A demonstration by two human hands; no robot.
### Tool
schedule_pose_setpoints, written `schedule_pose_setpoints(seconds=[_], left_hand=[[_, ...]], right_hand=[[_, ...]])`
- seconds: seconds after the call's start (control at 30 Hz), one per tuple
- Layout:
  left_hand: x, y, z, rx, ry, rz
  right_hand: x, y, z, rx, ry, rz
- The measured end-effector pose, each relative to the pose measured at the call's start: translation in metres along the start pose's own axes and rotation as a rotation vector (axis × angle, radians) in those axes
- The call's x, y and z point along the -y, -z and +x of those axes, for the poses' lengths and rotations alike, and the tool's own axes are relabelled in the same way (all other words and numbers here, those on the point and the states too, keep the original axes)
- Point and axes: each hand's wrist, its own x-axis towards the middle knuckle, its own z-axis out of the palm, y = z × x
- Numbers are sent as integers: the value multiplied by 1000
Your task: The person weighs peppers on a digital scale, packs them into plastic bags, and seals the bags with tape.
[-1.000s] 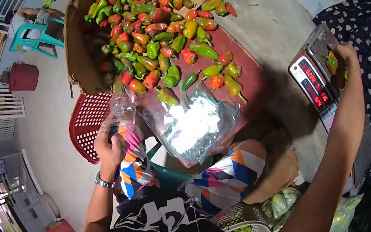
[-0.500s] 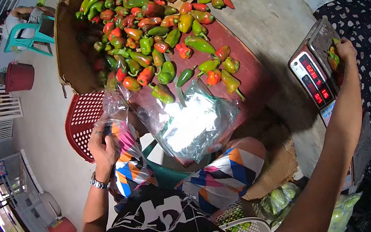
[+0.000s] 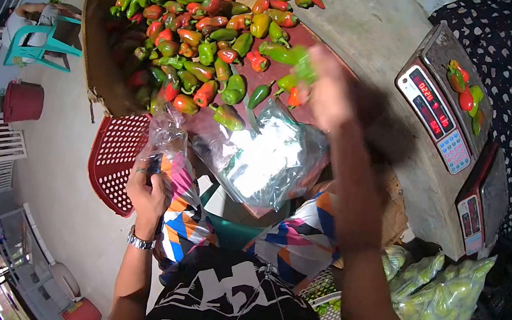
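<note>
My left hand (image 3: 148, 194) is closed on a clear plastic bag (image 3: 168, 131) above my left knee. Over the table's right side my right hand (image 3: 330, 95) is smeared by motion, with a green pepper (image 3: 305, 65), equally blurred, at its fingers. Below that hand lie a few red and green peppers, partly hidden. A large heap of peppers (image 3: 210, 22) covers the red tabletop and the cardboard behind it. Several peppers (image 3: 467, 98) rest on the digital scale (image 3: 430, 109), whose red display seems to read 0.220. Flat clear plastic bags (image 3: 269, 162) lie at the table's near edge.
A second scale (image 3: 474, 217) stands nearer on the concrete ledge (image 3: 388, 31). Filled plastic bags of green produce (image 3: 446, 298) sit at lower right, beside a basket (image 3: 329, 311). A red perforated chair (image 3: 115, 163) is at left. A person sits on a teal chair (image 3: 40, 41) farther off.
My right hand has moved left from the scale to above the table, with a green pepper at its fingers. The scale's reading went from 0.230 to 0.220. My left hand keeps the bag.
</note>
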Motion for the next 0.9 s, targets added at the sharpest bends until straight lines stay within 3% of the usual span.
schedule_pose_setpoints(seconds=[0.07, 0.2, 0.33, 0.4, 0.57, 0.73, 0.9], left_hand=[[-15, 1, -3, 5, 41, -74], [0, 1, 1, -59, -193, 43], [1, 5, -2, -21, -84, 25], [11, 3, -1, -33, -138, 33], [18, 2, -5, -20, 20, -50], [7, 7, -2, -63, -154, 40], [6, 9, -3, -56, -88, 19]], right_hand=[[-12, -31, -17, 157, -201, -18], [-18, -60, -27, 2, -134, -3], [-58, -67, -16, 23, -187, 78], [-58, -70, -11, 76, -208, 7], [-84, -71, 11, -78, -113, -432], [-79, -75, 10, -139, -39, -563], [-87, -74, 22, -129, -139, -497]])
